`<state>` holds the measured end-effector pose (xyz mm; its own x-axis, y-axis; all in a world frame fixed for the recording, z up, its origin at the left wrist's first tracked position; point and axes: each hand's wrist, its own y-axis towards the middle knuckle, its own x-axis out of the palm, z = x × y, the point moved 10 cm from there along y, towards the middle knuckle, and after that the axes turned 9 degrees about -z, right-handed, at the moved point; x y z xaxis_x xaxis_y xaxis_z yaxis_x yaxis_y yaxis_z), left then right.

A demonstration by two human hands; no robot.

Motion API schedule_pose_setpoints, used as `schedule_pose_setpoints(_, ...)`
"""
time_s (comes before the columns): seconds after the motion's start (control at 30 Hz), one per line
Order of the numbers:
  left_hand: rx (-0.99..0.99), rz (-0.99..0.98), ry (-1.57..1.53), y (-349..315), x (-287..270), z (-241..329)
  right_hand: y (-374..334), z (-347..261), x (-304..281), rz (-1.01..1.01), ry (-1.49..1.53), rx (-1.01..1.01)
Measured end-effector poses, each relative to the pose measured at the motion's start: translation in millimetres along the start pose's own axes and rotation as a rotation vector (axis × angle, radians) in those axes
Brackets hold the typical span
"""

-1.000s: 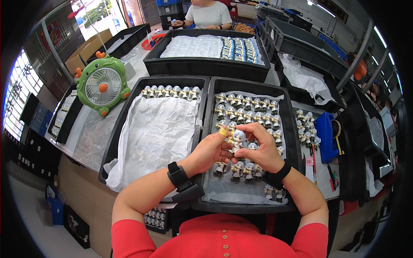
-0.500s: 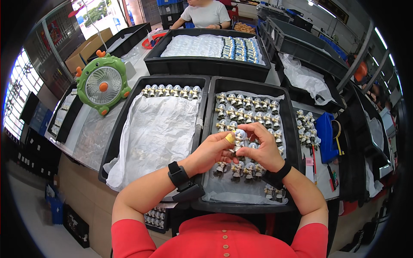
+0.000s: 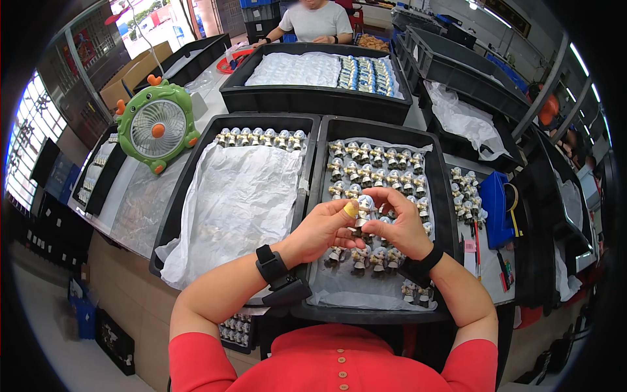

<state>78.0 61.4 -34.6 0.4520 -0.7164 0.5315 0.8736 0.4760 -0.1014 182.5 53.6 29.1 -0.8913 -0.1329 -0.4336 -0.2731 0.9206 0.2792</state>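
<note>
Both hands meet over the right-hand black tray (image 3: 316, 196), with a small figurine (image 3: 364, 208) between them. The figurine has pale hair and white clothing and is held roughly upright. My left hand (image 3: 323, 227), a yellow cover on its thumb, grips it from the left. My right hand (image 3: 403, 225) holds it from the right with curled thumb and fingers. Below them, rows of similar figurines (image 3: 377, 260) stand on a thin white sheet in the tray; my hands hide some of these.
To the left, another black tray (image 3: 171, 225) holds white sheeting and one row of figurines. A green fan (image 3: 155, 127) stands beyond it. Loose figurines (image 3: 467, 196), a blue holder (image 3: 495, 209) and pens lie at right. A person (image 3: 317, 23) sits behind the far tray (image 3: 313, 103).
The figurine is turned slightly in my fingers, and my hands barely shift. Across the table, the other person has moved a little.
</note>
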Motion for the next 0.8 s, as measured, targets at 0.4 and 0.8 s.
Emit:
schedule_pose_setpoints(0.4,-0.018,0.027,0.012,1.2,-2.3,-3.1,0.1,14.1,-1.7,0.012,0.191,0.064)
schedule_pose_setpoints(0.8,-0.061,0.013,0.045,-0.3,4.2,-5.1,-2.8,15.7,-7.4,0.066,0.073,0.091)
